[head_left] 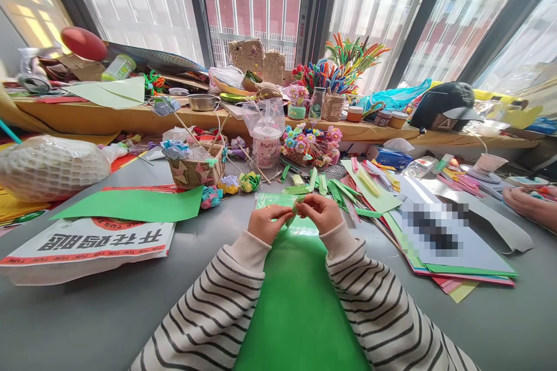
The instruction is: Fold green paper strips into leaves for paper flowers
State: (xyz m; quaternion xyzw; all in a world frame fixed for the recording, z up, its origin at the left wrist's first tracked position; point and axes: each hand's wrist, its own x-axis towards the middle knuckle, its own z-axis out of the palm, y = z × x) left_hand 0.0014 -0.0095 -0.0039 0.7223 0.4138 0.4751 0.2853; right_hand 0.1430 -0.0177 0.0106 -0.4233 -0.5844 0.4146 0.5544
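Small green paper piece (297, 203), partly hidden.

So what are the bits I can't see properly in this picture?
All in the head view:
Green piece: its full shape is hidden by the fingers of the left hand and right hand.
Top sheet, right side: part is covered by a blurry, blocky patch.
Other person's hand: cut off by the right edge.
Netted bundle: its end is cut off by the left edge.
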